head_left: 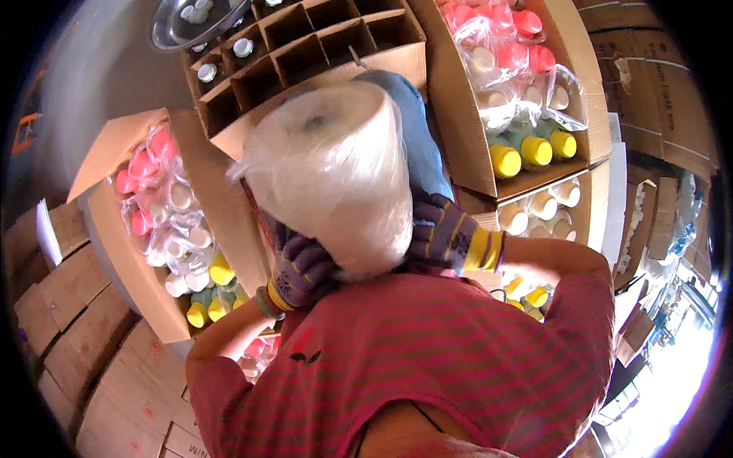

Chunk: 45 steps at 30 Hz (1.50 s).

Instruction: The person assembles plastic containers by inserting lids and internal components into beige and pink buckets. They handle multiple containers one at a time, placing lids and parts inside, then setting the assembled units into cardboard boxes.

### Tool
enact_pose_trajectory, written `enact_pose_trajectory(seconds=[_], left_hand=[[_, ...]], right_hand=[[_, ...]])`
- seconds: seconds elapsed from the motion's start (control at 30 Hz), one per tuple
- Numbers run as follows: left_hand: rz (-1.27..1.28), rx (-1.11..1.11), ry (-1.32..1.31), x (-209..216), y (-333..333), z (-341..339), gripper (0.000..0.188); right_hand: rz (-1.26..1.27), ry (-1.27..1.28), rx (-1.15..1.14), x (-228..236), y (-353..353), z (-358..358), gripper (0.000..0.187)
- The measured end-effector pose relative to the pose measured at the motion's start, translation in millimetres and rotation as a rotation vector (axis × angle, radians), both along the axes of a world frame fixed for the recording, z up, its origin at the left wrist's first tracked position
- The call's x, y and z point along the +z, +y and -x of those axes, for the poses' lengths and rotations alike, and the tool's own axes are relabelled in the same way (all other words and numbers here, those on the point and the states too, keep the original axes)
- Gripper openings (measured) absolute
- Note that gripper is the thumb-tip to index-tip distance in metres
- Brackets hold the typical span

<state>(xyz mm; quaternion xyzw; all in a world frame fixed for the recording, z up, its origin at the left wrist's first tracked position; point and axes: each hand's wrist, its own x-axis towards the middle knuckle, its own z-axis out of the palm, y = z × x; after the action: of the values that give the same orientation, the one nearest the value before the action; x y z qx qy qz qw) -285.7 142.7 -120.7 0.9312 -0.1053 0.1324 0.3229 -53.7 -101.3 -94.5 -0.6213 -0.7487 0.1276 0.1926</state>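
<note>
Both gloved hands are clenching the gathered lower end of a large clear plastic bag (pixel 336 168) stuffed with white material, the left grip (pixel 299 267) pinching it from the left and the right grip (pixel 450 235) from the right, holding it up close before the chest. Just behind it, a blue bundle (pixel 412 130) is leaning against a partitioned cardboard box (pixel 321 42). Open cartons of pink, white, green and yellow bottle caps are sitting at the left (pixel 172 221) and at the right (pixel 519 99).
</note>
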Motion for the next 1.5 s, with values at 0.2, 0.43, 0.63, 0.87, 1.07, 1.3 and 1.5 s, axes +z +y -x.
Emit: enact_pose_trajectory(seconds=[0.2,0.43,0.63,0.87,1.07,1.3,1.5], left_hand=[[0.459,0.234,0.085,20.9,-9.5,-4.8,0.077],[0.287,0.598,-0.084,119.9,9.4,-26.3,0.081],[0.763,0.752,-0.26,125.3,-35.0,-63.3,0.075],[0.861,0.708,-0.397,148.4,-50.5,-87.1,0.071],[0.752,0.207,-0.596,161.9,-61.5,-155.9,0.055],[0.81,0.057,-0.127,91.6,-2.5,-268.3,0.03],[0.255,-0.066,0.554,-49.8,-42.3,-423.6,0.048]], right_hand=[[-0.406,0.431,-0.114,30.7,43.1,3.5,0.015],[-0.027,0.61,-0.35,91.6,41.1,-6.9,0.031],[-0.367,0.158,-0.573,36.8,7.7,-41.5,0.031],[-0.203,0.281,-0.708,9.6,-1.2,-45.3,0.027],[-0.27,0.119,-0.876,22.0,-25.9,-78.2,0.024],[-0.864,1.042,-1.463,16.4,-150.1,-113.1,0.024],[-0.961,0.897,-1.995,-78.6,-296.6,-58.0,0.029]])
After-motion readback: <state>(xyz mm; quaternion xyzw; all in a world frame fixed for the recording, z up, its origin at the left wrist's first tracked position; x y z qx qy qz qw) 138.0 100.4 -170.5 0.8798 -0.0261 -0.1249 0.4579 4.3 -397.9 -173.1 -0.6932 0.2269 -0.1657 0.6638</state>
